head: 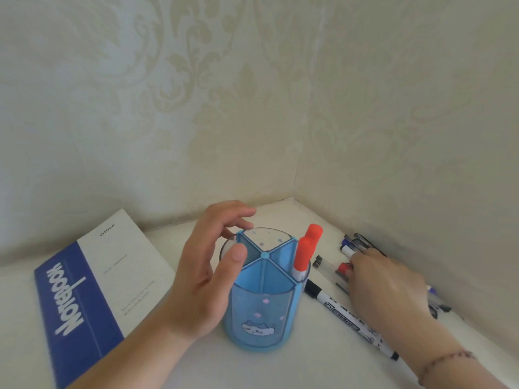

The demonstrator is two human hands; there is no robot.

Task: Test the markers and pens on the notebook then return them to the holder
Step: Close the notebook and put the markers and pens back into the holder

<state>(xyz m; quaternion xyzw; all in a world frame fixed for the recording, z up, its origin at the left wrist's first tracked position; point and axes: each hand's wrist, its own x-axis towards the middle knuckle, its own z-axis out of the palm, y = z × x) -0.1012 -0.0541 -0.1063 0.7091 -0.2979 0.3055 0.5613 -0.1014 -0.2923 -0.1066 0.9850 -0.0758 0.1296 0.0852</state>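
Observation:
A blue see-through pen holder with four compartments stands mid-table. Two red-capped markers stand in its right compartment. My left hand curves around the holder's left side, thumb at the rim, fingers over the far rim. A closed blue and white notebook lies to the left. My right hand reaches down over a row of loose pens by the right wall, fingertips at a red-capped pen; whether it grips the pen is hidden. A black-capped white marker lies between holder and right hand.
The white table sits in a corner, with patterned walls close behind and on the right. More pens poke out beyond my right wrist along the right wall. A clear-barrelled pen lies beside the holder.

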